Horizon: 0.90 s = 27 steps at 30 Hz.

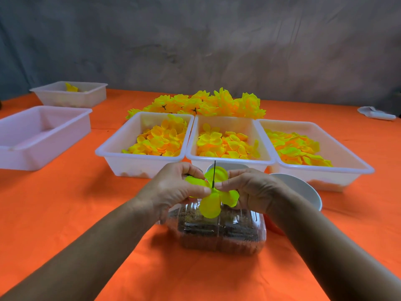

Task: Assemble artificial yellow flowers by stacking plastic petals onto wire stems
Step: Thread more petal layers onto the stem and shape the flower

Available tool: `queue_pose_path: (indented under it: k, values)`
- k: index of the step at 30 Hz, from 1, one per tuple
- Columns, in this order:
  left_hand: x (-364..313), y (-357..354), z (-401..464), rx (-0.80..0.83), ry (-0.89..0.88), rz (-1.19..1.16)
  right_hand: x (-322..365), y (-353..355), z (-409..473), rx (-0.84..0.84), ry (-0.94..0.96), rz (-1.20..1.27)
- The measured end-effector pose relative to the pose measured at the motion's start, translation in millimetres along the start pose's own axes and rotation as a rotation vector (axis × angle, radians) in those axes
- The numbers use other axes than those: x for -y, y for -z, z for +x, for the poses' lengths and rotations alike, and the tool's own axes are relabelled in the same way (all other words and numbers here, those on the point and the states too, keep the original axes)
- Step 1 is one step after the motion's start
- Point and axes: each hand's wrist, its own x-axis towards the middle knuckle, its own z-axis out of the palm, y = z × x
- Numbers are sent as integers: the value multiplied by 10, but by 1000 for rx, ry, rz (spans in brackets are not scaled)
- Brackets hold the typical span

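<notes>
A bright yellow petal piece [211, 202] with several lobes sits on a thin dark wire stem [214, 173] that sticks up through its middle. My left hand [173, 190] pinches the petal piece from the left, and my right hand [251, 190] pinches it from the right, fingertips meeting near the stem. Both hands hover above a clear plastic container [221, 231] of dark material. Beyond them stand three white trays of loose yellow petals: left [121, 148], middle [230, 161], right [347, 164]. Finished yellow flowers [206, 103] lie heaped behind the trays.
An orange cloth [86, 213] covers the table. Two more white trays stand at the far left, the near one [32, 137] holding nothing visible, the far one [71, 94] with a few petals. White bowls [303, 190] sit just right of my hands. A white cloth [375, 114] lies at far right.
</notes>
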Motion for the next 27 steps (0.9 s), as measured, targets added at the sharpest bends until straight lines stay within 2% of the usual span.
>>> queue_pose_path:
  k: [4,7,17,24,27]
  values:
    - [31,-11,-68,-120,-274,159,0,20,-13,-35,23,-54]
    - [36,-47,-87,-130,-390,225,5,28,-17,-26,31,-63]
    - [130,-96,13,-142,-470,231,111,51,-38,-80,76,-173]
    - [138,-49,95,-47,-453,226,377,252,466,-504,425,-702]
    - [156,-53,116,-37,-463,201,404,389,901,-547,406,-1049]
